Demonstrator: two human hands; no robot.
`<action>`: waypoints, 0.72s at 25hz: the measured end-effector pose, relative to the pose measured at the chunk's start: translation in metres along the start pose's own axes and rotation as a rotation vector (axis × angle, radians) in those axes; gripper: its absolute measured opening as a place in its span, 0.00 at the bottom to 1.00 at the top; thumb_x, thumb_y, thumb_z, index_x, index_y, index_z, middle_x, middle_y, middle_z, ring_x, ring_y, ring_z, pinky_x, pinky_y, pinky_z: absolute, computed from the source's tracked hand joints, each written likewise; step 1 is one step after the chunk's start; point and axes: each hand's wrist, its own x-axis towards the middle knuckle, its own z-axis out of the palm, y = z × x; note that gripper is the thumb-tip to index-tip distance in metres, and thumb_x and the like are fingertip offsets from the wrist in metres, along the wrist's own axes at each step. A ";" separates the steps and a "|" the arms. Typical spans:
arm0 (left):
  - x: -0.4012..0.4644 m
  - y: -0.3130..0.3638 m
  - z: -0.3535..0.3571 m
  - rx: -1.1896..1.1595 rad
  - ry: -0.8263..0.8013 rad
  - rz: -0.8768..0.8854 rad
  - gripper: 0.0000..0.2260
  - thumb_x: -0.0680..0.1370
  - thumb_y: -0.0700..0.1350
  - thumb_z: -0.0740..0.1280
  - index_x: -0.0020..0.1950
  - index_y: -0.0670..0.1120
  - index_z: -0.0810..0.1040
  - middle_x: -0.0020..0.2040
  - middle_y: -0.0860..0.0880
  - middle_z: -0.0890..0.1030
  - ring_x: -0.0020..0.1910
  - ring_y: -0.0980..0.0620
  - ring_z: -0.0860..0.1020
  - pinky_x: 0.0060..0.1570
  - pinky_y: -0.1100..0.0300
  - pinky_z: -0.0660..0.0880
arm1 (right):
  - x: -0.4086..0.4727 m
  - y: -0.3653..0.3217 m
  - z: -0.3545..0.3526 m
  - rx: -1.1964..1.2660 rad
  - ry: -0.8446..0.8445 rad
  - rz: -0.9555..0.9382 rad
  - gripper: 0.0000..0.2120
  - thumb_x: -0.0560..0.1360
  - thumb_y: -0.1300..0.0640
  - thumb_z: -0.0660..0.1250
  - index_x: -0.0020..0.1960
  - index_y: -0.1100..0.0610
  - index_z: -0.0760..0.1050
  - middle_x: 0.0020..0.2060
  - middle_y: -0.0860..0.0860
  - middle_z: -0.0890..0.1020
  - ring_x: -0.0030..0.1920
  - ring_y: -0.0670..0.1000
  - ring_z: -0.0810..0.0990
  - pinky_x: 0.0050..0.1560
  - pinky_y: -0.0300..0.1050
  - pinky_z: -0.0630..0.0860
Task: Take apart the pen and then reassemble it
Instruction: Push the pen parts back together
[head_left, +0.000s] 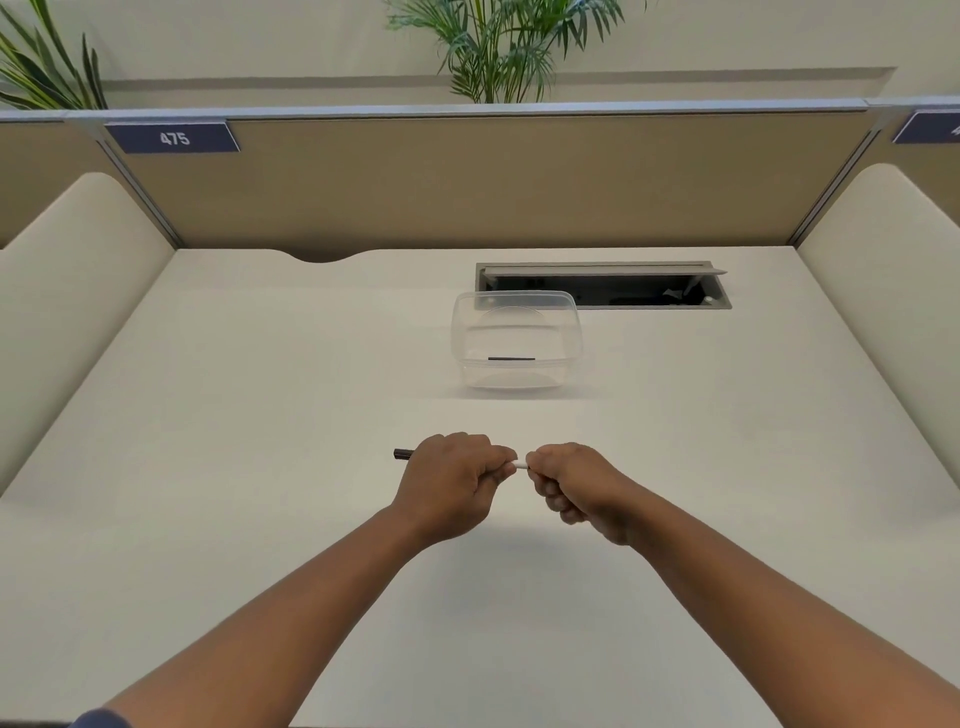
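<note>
The pen (521, 464) lies level between my two fists above the desk, near the middle of the view. Only a short white stretch of its barrel shows between the hands, and a dark end (402, 454) sticks out to the left of my left hand. My left hand (451, 480) is closed around the pen's left part. My right hand (574, 486) is closed around its right end, which is hidden in the fist. The two hands almost touch.
A clear plastic container (517, 340) with a thin dark piece inside stands on the desk (260, 415) beyond my hands. Behind it is an open cable hatch (605, 286). Partition walls enclose the desk at the back and both sides.
</note>
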 end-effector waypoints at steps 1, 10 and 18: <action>0.000 0.000 0.000 -0.006 -0.017 -0.011 0.06 0.81 0.49 0.66 0.49 0.55 0.83 0.32 0.54 0.75 0.33 0.50 0.72 0.32 0.55 0.69 | -0.001 0.000 -0.001 -0.035 -0.011 -0.006 0.14 0.78 0.53 0.59 0.33 0.52 0.68 0.29 0.47 0.68 0.27 0.48 0.62 0.30 0.42 0.58; 0.010 -0.010 -0.006 -0.346 -0.440 -0.332 0.11 0.83 0.57 0.61 0.46 0.60 0.81 0.39 0.56 0.81 0.39 0.52 0.76 0.44 0.54 0.74 | 0.002 0.020 -0.017 -1.039 0.259 -0.646 0.14 0.83 0.44 0.52 0.51 0.48 0.74 0.42 0.43 0.76 0.42 0.48 0.71 0.37 0.49 0.72; 0.008 -0.002 -0.002 -0.105 -0.243 -0.168 0.10 0.82 0.56 0.59 0.45 0.56 0.77 0.35 0.55 0.78 0.37 0.54 0.75 0.36 0.56 0.71 | 0.002 0.013 -0.005 -0.189 0.061 -0.210 0.18 0.81 0.51 0.59 0.32 0.51 0.69 0.27 0.43 0.70 0.29 0.47 0.64 0.33 0.43 0.62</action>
